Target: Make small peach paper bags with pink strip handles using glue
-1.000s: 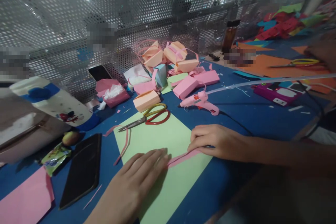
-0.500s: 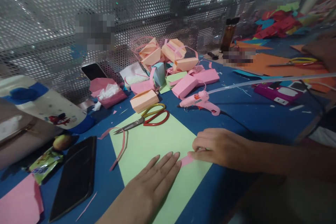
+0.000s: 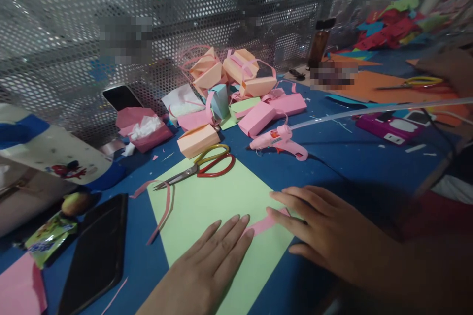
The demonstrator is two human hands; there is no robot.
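Note:
A pale green sheet of paper [image 3: 207, 197] lies on the blue table under both hands. My left hand [image 3: 207, 261] rests flat on it, its fingertips on one end of a short pink paper strip [image 3: 264, 225]. At the strip's other end, my right hand [image 3: 318, 226] is spread, with a fingertip at or just over the strip; contact is hard to tell. Scissors with yellow and red handles [image 3: 197, 167] lie across the sheet's far corner. A longer, curled pink strip [image 3: 168, 206] hangs over its left edge.
Beyond the sheet stand a pink glue gun [image 3: 281, 142], a peach paper box [image 3: 198, 141] and several pink paper pieces [image 3: 256, 118]. To the left are a dark phone [image 3: 98, 256], a snack packet [image 3: 51, 238] and a large bottle [image 3: 55, 152]. A purple device [image 3: 389, 128] sits right.
My right hand has opened from a closed grip on the pink strip and spread its fingers, uncovering more of it. The left hand stays flat. The view has shifted slightly.

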